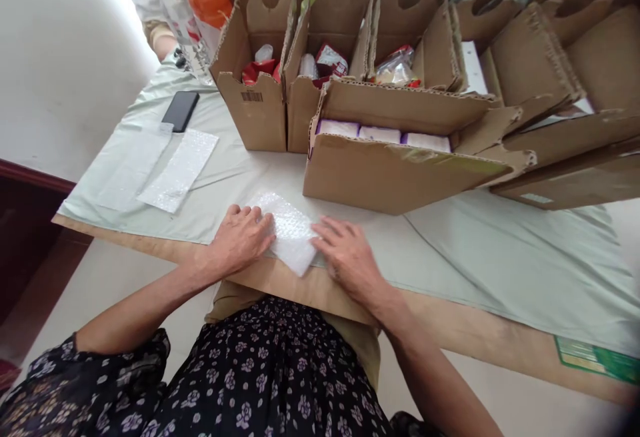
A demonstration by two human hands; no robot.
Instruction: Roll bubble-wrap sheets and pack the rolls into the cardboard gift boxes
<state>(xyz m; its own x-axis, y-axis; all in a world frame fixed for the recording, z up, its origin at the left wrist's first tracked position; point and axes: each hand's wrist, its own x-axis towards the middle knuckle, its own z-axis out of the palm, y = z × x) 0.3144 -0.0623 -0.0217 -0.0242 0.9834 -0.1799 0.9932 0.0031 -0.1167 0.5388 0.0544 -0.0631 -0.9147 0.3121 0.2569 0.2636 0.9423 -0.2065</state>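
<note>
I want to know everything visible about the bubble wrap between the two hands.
The bubble wrap is whitish, translucent, plastic-looking, with a bubbled surface. It lies roughly flat, askew, on the pale green cloth, its near corner reaching past the cloth's edge. The left hand touches its left side, the right hand its right.

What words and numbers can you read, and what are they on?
None: all too small or blurred.
Leftmost cardboard box: barcode, digits unreadable.
Red-and-white packet: blurred print.
Clear bottle, far left: blurred red marks.
Right-hand box: pale label, unreadable.
Green printed piece, lower right: unreadable.
Nearest bubble wrap: no writing seen.
</note>
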